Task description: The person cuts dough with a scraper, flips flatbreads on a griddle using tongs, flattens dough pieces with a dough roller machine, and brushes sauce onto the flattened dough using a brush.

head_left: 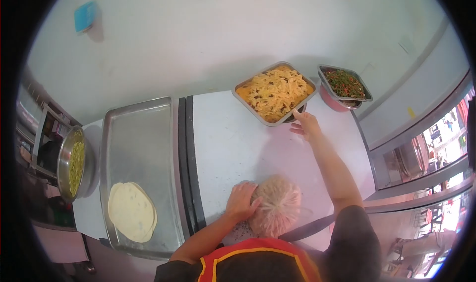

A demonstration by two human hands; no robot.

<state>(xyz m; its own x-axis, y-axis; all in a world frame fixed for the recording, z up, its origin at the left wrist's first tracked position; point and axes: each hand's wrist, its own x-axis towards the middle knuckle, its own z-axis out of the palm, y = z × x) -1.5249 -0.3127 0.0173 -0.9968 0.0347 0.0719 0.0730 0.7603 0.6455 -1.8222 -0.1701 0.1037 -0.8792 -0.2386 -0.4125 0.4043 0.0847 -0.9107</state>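
Near the table's front edge sits a round bundle (277,205) under gathered, clear plastic; what it holds is hard to make out. My left hand (242,201) is curled against its left side, thumb on the plastic. My right hand (307,125) reaches forward to a steel pan (255,114) at the back of the table. Its thumb is on the pan's near right rim and the other fingers hang just below. Yellow shredded food (275,91) with dark bits fills this pan, which seems to rest over another container.
Right of the pan, a steel tray (368,94) of chopped greens and red pieces sits on a reddish container (333,101). At left, a large metal tray (141,133) carries round flat dough sheets (131,212). Beside it stands a steel bowl (63,163) of green filling. A wall rises behind.
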